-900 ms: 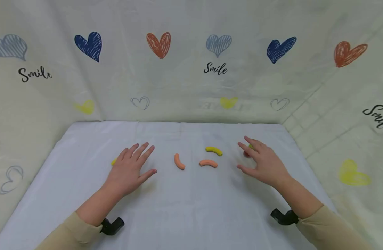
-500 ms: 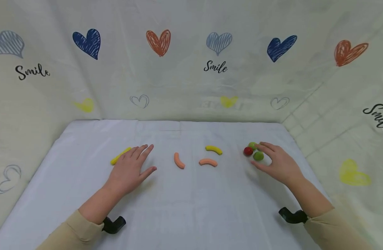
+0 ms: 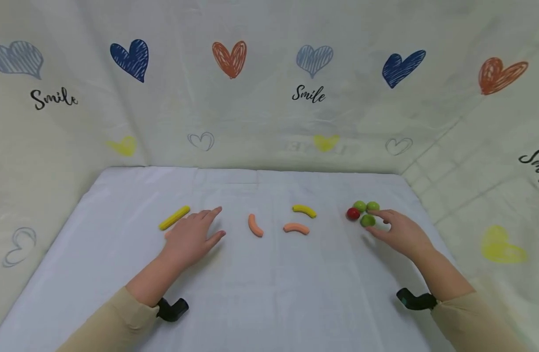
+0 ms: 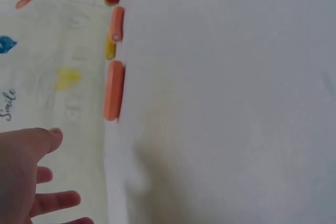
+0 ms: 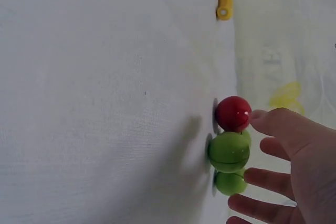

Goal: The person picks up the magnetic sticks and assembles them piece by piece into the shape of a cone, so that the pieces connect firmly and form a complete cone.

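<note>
My left hand [image 3: 192, 235] lies flat on the white cloth with straight fingers, holding nothing. A yellow stick [image 3: 174, 217] lies just left of its fingertips. Right of it are an orange curved piece [image 3: 255, 226], a second orange piece [image 3: 296, 228] and a yellow curved piece [image 3: 304, 210]. My right hand [image 3: 398, 231] is open, with its fingertips at a cluster of a red ball [image 3: 352, 213] and three green balls [image 3: 368, 220]. In the right wrist view the thumb [image 5: 270, 121] is beside the red ball [image 5: 233, 113] and the fingers are behind a green ball [image 5: 228, 152].
The white cloth [image 3: 269, 293] covers the table to its edges. Cream fabric walls [image 3: 269, 122] printed with hearts and "Smile" close the back and both sides. The left wrist view shows an orange piece [image 4: 114, 90] beyond my left hand [image 4: 31, 182].
My right hand slid back to the right, uncovering the red and green balls. My left hand shifted right, and the yellow stick came fully into sight.
</note>
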Tool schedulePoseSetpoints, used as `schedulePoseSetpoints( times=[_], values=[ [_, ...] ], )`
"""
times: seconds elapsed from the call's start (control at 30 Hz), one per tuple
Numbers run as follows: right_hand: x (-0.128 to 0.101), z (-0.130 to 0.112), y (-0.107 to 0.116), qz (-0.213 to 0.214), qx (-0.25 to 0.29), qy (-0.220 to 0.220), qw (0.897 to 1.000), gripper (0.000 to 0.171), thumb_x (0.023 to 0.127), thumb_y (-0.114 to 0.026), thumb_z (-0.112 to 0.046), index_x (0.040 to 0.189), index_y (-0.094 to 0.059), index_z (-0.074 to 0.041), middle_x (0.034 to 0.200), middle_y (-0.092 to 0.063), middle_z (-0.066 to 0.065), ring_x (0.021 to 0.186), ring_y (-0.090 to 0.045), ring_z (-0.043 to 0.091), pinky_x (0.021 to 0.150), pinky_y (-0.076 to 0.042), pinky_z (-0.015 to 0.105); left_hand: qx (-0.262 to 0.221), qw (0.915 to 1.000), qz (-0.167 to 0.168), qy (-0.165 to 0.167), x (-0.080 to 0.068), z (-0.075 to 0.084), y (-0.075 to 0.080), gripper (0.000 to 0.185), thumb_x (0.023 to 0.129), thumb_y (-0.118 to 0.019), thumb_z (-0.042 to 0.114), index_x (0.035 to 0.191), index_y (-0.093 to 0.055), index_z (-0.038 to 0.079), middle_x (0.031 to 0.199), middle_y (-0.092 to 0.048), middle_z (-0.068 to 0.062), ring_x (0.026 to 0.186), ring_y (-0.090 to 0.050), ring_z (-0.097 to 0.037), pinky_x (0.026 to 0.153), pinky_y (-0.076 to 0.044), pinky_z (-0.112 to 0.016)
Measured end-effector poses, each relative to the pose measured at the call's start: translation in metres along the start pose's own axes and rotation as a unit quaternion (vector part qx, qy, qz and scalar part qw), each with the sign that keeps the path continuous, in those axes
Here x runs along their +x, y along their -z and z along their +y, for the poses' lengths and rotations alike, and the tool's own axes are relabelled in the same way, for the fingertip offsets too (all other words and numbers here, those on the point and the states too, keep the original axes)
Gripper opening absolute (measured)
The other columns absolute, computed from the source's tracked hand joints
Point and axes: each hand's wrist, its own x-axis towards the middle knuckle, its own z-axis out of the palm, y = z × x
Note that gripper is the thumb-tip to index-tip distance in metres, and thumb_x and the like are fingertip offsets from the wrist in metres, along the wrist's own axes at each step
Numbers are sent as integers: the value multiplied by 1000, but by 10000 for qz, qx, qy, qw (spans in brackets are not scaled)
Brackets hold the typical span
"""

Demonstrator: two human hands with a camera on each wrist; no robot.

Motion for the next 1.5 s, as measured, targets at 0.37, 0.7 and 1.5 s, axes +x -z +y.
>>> schedulePoseSetpoints(
  times=[0.37,0.7,1.5],
  values=[
    [11,9,-7,-231,127,-68,9996,56,94,-66,-38,139,-56,-7,132,-56,25,108,-58,40,78,-49,52,-1073,9896,-529,795,17,22,-9,60,93,-65,46,146,-50,20,125,-65,-3,110,-63,-22,82,-53,-42],
    [18,12,-15,-234,78,-113,9996,45,98,-61,-24,139,-55,-6,121,-62,25,102,-61,37,73,-51,48,-996,9871,-745,1008,30,31,-21,57,94,-64,48,144,-52,25,120,-66,1,99,-64,-17,71,-52,-35],
    [16,7,-11,-245,216,-229,9992,40,98,-62,-22,135,-57,-6,109,-65,21,97,-61,35,71,-50,45,-1581,9836,-832,268,59,53,-39,39,97,-63,37,135,-63,28,118,-65,1,103,-60,-17,85,-49,-36]
  ],
)
